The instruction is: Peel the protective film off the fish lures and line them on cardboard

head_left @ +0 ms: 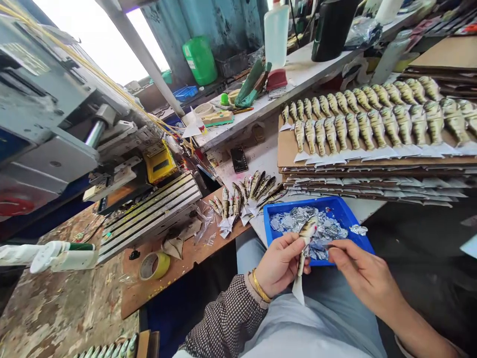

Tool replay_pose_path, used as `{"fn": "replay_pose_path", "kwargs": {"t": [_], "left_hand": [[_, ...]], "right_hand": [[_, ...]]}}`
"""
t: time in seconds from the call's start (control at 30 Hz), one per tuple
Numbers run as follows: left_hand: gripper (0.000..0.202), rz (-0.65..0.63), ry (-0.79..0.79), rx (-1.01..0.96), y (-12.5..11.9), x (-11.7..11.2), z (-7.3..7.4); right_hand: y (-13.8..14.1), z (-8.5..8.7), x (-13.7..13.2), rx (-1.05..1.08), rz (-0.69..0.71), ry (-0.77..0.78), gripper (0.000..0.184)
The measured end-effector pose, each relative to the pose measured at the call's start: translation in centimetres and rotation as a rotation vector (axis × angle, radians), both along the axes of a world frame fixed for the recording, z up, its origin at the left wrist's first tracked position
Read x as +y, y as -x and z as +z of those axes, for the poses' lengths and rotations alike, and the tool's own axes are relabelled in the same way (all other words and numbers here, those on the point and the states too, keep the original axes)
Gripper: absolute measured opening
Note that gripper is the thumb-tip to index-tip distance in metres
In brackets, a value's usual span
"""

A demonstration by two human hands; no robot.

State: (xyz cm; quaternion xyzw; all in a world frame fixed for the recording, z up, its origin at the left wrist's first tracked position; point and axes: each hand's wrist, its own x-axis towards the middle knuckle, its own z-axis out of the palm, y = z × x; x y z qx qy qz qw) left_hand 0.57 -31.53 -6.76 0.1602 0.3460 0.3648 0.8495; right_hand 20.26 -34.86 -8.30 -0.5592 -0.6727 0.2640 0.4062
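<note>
My left hand is closed around a painted fish-shaped lure with a white paper tab hanging below it, held upright over my lap. My right hand is beside it, fingers pinched on something thin near the lure that I cannot make out. Just behind both hands sits a blue tray filled with several silvery foil scraps. A loose pile of similar lures lies on the bench edge to the left of the tray.
Stacked cardboard sheets carry rows of several finished lures at right. A machine with a slotted metal bed stands at left, a tape roll on the wooden board, a phone and a white bottle farther back.
</note>
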Motion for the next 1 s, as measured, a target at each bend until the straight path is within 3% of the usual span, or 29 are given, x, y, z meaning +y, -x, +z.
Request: {"fn": "replay_pose_path", "kwargs": {"t": [0.17, 0.3, 0.47, 0.73, 1.0], "left_hand": [[0.04, -0.017, 0.013, 0.013, -0.3, -0.2, 0.3], [0.04, -0.035, 0.041, 0.02, -0.2, -0.3, 0.4], [0.039, -0.032, 0.055, 0.0, -0.2, -0.3, 0.4], [0.036, -0.088, 0.043, -0.007, -0.2, -0.5, 0.2], [0.039, -0.123, 0.047, 0.021, -0.2, -0.3, 0.2]], "right_hand": [[1.2, 0.8, 0.6, -0.046, 0.138, -0.073, 0.02], [1.4, 0.6, 0.8, -0.053, 0.144, -0.06, 0.022], [1.1, 0.2, 0.7, -0.019, 0.14, 0.046, 0.025], [0.2, 0.3, 0.8, 0.115, 0.255, 0.308, 0.041], [0.0, -0.3, 0.5, 0.008, 0.349, 0.275, 0.039]]}}
